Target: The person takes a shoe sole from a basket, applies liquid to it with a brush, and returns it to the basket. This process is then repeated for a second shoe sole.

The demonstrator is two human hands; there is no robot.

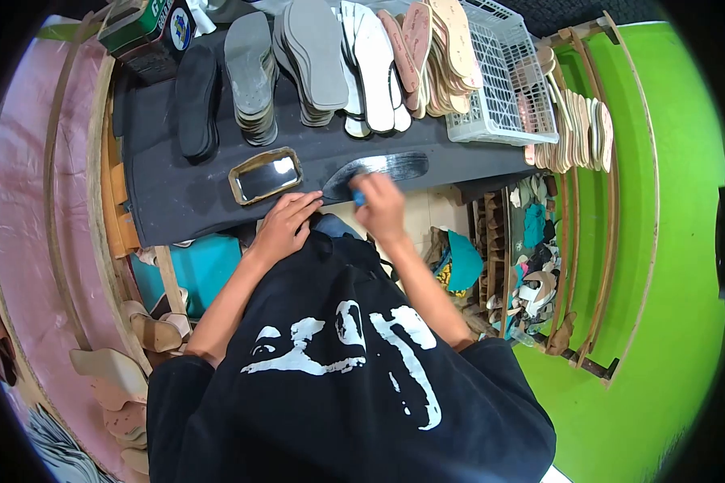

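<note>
A black shoe sole (391, 166) lies on the dark table covering, its surface streaked with a shiny wet coat. My right hand (381, 208) is closed around a blue-handled brush (359, 196) over the sole's left end; the hand is slightly blurred and hides the brush tip. At that same end, my left hand (286, 221) lies with fingers stretched out, fingertips at the sole's edge. Just beyond my left hand is a cut-open container (238, 191) with a crusted tan rim and shiny dark liquid inside.
Along the table's back stand black soles (197, 101), grey insoles (318, 56), white insoles (373, 72) and beige insoles (457, 40) in stacks. A white plastic crate (503, 76) sits at the back right, a green tin (141, 32) at the back left. Shelves (491, 258) stand below right.
</note>
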